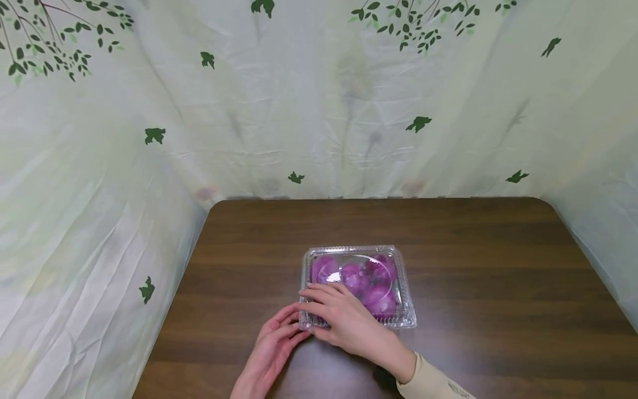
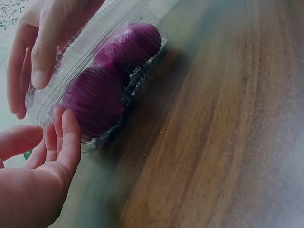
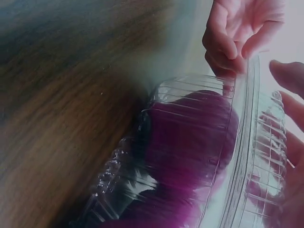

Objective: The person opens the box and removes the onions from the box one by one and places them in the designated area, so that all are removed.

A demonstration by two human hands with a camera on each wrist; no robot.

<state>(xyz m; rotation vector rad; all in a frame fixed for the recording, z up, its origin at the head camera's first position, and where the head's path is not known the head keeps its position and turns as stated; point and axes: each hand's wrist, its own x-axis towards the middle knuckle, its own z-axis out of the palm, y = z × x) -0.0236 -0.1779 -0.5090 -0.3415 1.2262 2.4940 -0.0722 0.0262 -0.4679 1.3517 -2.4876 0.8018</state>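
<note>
A clear plastic clamshell box (image 1: 406, 299) with several purple-red onions (image 1: 355, 277) inside rests on the table, its lid down. My left hand (image 1: 273, 349) is at the box's near left corner. In the left wrist view, its fairly straight fingers (image 2: 70, 130) touch the box's side, with the thumb apart from them. Over the lid's left part lies my right hand (image 1: 344, 318), fingers spread. The right wrist view shows the right thumb (image 3: 287, 73) apart from the rim (image 3: 242, 152). Whether the right fingertips press on the lid, I cannot tell.
The brown wooden table (image 1: 488, 288) has rounded far corners. Behind it and at both sides hangs a pale curtain (image 1: 319, 111) with green leaf prints. A beige sleeve (image 1: 433, 379) covers the right forearm.
</note>
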